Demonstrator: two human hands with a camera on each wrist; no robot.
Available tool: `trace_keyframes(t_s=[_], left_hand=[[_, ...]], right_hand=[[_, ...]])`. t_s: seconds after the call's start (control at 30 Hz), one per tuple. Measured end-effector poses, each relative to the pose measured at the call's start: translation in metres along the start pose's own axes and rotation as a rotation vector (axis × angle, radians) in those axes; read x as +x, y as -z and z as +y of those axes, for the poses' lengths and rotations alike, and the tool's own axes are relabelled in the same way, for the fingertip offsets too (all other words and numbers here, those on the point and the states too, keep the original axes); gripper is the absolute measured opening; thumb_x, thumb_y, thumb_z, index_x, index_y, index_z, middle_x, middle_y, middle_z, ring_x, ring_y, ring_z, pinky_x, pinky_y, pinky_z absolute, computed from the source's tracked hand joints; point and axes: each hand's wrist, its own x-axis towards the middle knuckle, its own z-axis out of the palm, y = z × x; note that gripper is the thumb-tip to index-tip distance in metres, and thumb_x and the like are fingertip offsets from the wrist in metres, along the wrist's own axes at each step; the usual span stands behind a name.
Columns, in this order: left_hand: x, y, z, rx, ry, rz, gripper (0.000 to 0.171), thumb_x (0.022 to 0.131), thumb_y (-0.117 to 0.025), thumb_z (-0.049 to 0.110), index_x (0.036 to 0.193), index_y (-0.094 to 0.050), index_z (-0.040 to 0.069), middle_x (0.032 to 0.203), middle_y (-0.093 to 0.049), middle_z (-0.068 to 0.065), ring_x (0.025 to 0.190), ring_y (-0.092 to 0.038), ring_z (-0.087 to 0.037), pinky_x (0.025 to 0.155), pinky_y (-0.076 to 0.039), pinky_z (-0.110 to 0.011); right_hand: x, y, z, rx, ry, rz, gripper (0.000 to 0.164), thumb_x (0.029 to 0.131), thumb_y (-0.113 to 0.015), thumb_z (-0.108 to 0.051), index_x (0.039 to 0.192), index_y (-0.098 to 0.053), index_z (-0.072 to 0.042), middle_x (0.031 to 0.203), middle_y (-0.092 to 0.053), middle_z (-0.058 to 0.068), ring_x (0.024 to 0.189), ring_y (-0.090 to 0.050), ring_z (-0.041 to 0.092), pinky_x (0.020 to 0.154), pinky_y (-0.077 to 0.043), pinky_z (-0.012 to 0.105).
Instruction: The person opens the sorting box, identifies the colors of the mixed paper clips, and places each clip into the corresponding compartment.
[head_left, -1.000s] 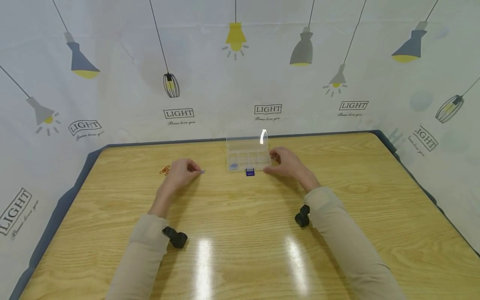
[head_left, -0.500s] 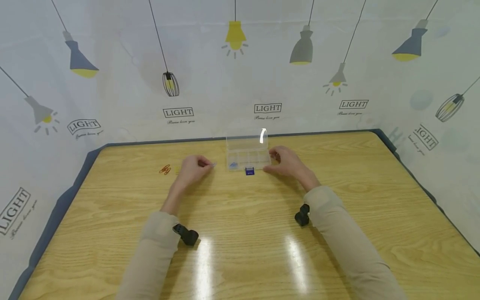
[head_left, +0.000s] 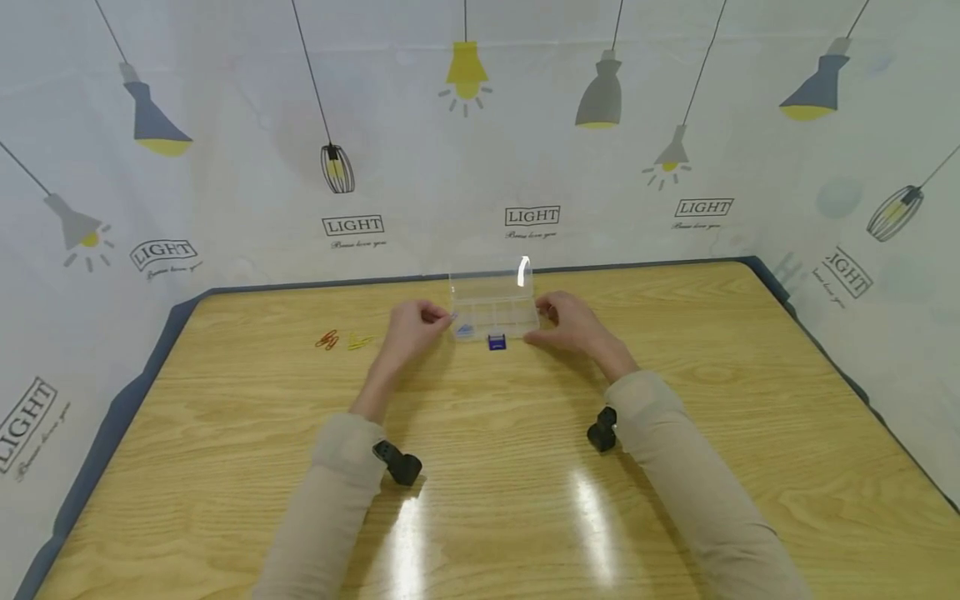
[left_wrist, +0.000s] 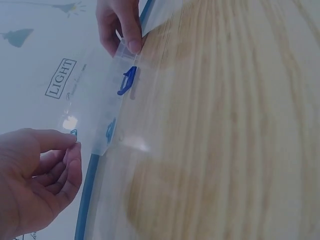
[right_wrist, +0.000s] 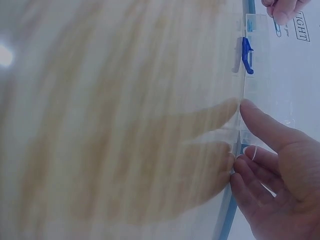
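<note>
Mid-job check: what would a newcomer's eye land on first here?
Probably the clear, open box toward the back of the table, a blue latch at its front. The left hand pinches a blue paper clip at the box's left end; the right hand holds the other. Orange clips and yellow clips lie farther left.

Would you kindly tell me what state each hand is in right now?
Left hand: closed, pinching a small blue paper clip.
Right hand: closed on the clear box, holding its right end.
</note>
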Motion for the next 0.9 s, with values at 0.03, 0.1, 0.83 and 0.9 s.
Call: trace_keyframes(t_s=[0.03, 0.1, 0.83, 0.9], left_hand=[[0.0, -0.002, 0.001, -0.004, 0.0, 0.003, 0.015, 0.094, -0.069, 0.01, 0.1, -0.072, -0.004, 0.095, -0.071, -0.017, 0.085, -0.064, -0.026, 0.078, -0.054, -0.034], [0.001, -0.005, 0.003, -0.008, 0.002, 0.008, 0.014, 0.094, -0.069, 0.008, 0.1, -0.072, -0.004, 0.094, -0.071, -0.016, 0.085, -0.064, -0.026, 0.078, -0.054, -0.033], [0.001, -0.009, 0.006, -0.076, 0.008, -0.052, 0.016, 0.096, -0.069, 0.012, 0.104, -0.073, -0.001, 0.098, -0.071, -0.014, 0.088, -0.065, -0.024, 0.078, -0.054, -0.033], [0.0, -0.008, 0.006, -0.076, -0.001, -0.053, 0.016, 0.096, -0.069, 0.013, 0.104, -0.072, -0.001, 0.099, -0.071, -0.014, 0.09, -0.065, -0.025, 0.08, -0.054, -0.034]], right_hand=[[0.0, 0.0, 0.0, 0.001, -0.001, 0.0, 0.062, 0.085, -0.082, -0.027, 0.132, -0.057, 0.004, 0.122, -0.059, 0.018, 0.109, -0.053, 0.03, 0.098, -0.045, 0.046], [0.0, 0.0, -0.001, 0.005, -0.006, -0.001, 0.062, 0.085, -0.083, -0.027, 0.132, -0.057, 0.004, 0.122, -0.059, 0.018, 0.109, -0.053, 0.03, 0.098, -0.045, 0.046], [-0.001, 0.002, -0.004, 0.026, -0.045, -0.017, 0.066, 0.085, -0.083, -0.028, 0.135, -0.054, 0.004, 0.127, -0.057, 0.019, 0.114, -0.052, 0.032, 0.102, -0.044, 0.046], [-0.002, 0.001, -0.003, 0.029, -0.046, -0.016, 0.066, 0.085, -0.083, -0.028, 0.135, -0.054, 0.004, 0.127, -0.057, 0.019, 0.114, -0.052, 0.032, 0.102, -0.044, 0.046]])
